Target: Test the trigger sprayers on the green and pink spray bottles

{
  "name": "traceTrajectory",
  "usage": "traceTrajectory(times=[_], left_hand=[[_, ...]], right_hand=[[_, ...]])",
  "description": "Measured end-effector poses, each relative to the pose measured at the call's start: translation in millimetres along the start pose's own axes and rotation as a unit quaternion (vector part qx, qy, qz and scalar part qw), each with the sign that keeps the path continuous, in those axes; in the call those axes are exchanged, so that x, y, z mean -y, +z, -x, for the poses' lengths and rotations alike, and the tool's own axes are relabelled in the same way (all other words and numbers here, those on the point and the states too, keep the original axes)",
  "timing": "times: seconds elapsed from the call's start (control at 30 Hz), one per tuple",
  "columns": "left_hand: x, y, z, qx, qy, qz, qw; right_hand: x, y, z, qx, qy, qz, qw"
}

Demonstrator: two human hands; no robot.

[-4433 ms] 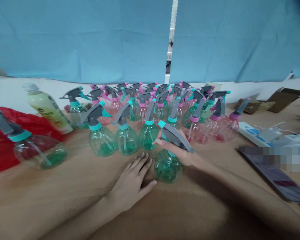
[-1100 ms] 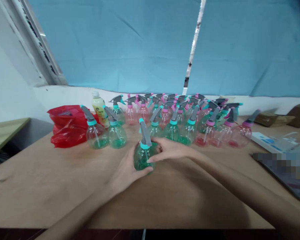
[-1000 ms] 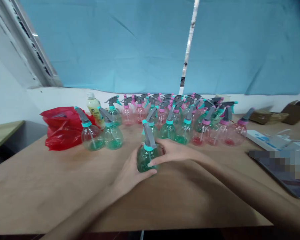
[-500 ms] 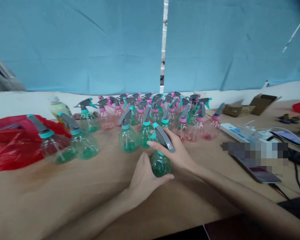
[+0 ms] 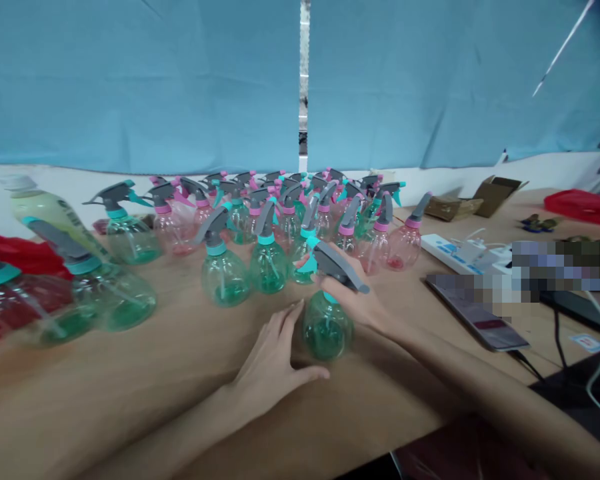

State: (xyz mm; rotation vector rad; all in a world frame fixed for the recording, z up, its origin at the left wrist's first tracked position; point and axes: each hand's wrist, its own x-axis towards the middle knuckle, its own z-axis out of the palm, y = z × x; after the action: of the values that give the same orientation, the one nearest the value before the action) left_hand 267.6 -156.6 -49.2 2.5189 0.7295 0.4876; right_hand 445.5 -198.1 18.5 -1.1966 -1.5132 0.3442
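A green spray bottle [image 5: 329,328] with a grey and teal trigger head stands before me on the wooden table. My right hand [image 5: 353,290] is closed around its neck, just beneath the head; some of its fingers are hidden behind the bottle. To the left of the bottle, my left hand [image 5: 275,357] is open, with the thumb spread and the fingertips close to the bottle's side. Directly behind are a green spray bottle with a teal collar [image 5: 269,265] and another green one [image 5: 225,277].
Several pink and green spray bottles crowd the back, one pink bottle [image 5: 404,245] at their right end. Two green-tinted bottles, one here [image 5: 115,297], stand left near a red plastic bag [image 5: 25,250]. At right lie a phone [image 5: 475,312], a power strip [image 5: 443,253] and a cardboard box [image 5: 495,197].
The view has turned somewhat to the right. My left hand has drawn back a little from the bottle, leftward. My right hand keeps its hold on the neck.
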Motion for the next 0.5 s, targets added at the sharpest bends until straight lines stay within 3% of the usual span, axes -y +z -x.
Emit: traceTrajectory(times=[0.2, 0.5], left_hand=[[10.1, -5.5, -2.8, 0.056, 0.018, -0.087, 0.994], [12.7, -8.6, -0.9, 0.091, 0.024, -0.142, 0.985]], right_hand=[[-16.0, -6.2, -0.9, 0.015, 0.012, -0.016, 1.000], [-18.9, -11.0, -3.9, 0.065, 0.038, -0.039, 0.996]])
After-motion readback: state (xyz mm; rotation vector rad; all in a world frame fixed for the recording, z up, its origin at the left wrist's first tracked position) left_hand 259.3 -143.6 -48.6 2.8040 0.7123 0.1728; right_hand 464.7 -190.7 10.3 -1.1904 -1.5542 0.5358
